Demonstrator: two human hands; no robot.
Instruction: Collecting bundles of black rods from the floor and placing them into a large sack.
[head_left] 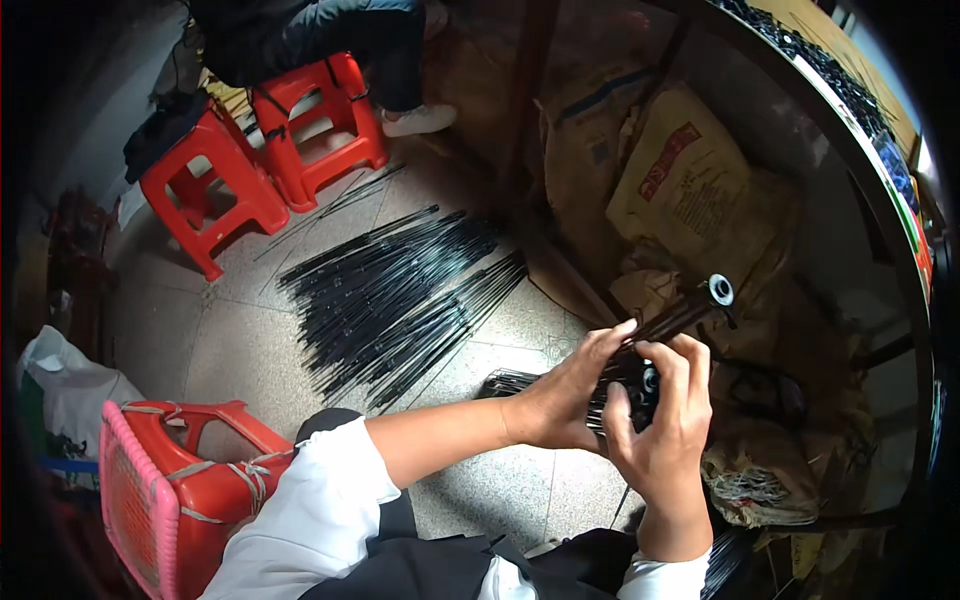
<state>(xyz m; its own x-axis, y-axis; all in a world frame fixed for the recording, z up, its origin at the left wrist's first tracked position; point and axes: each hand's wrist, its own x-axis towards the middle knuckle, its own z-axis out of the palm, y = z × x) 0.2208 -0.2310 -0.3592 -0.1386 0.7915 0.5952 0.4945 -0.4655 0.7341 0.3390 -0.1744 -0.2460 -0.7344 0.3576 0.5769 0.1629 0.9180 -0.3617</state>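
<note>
Where the pale speckled tile floor (pixel 240 340) spreads across the left of the scene, a wide fan of thin black metal rods (pixel 400 295) lies flat on it, glossy and straight, their far tips splaying toward the right. Far left stand two red plastic stools (pixel 265 150), and a third red stool (pixel 175 480) with a pink mesh side sits near left. Crumpled brown paper sacks (pixel 690 180) slump along the far right. Near centre-right, both hands meet on a bundle of black ribs (pixel 660 335), slim and shiny, tipped at its far right end by a small white ring (pixel 720 290). Left hand (pixel 565 395) has its fingers closed around the bundle from the left. Right hand (pixel 665 420) has its fingers curled over the bundle from the near side, thumb pressing a small black hub (pixel 645 385).
</note>
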